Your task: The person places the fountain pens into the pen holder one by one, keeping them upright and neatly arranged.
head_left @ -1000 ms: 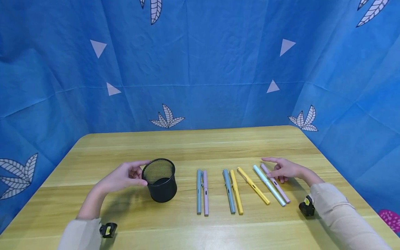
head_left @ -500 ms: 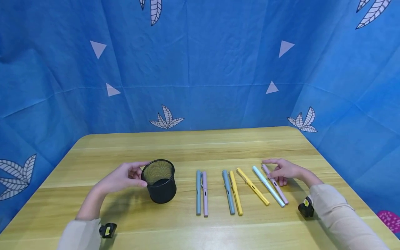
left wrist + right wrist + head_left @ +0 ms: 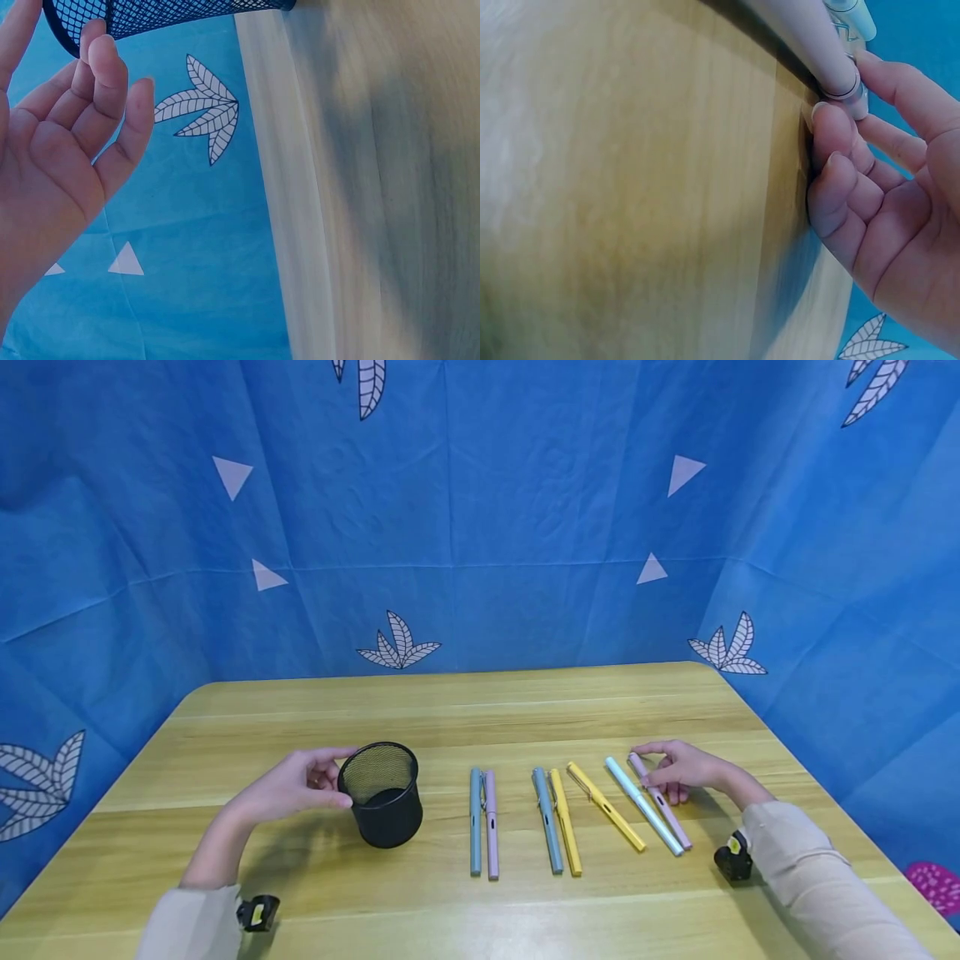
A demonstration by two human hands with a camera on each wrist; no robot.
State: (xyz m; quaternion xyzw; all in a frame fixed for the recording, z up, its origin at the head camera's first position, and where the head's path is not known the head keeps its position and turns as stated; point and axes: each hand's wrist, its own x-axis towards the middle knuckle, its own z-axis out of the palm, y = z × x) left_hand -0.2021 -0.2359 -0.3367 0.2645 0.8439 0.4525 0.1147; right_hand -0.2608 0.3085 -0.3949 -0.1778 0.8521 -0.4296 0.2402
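A black mesh cup (image 3: 380, 793) stands on the wooden table (image 3: 450, 710), left of centre. My left hand (image 3: 330, 777) is cupped against its left side, fingers relaxed and loosely curved; the left wrist view shows the fingers (image 3: 97, 60) by the mesh cup (image 3: 165, 15). To the right lie several pens in a row. My right hand (image 3: 652, 767) pinches the rightmost one, a pink pen (image 3: 672, 822), near its far end. The right wrist view shows fingertips (image 3: 829, 120) on both sides of the pink pen (image 3: 810, 45).
Other pens lie side by side: a grey-blue and pink pair (image 3: 483, 822), a blue and yellow pair (image 3: 557, 821), a slanted yellow pen (image 3: 606, 806) and a light blue pen (image 3: 643, 806). Blue cloth (image 3: 480, 527) walls the table on three sides.
My right index finger has curled a little closer onto the pink pen. The left hand, the cup and the pens have stayed in place.
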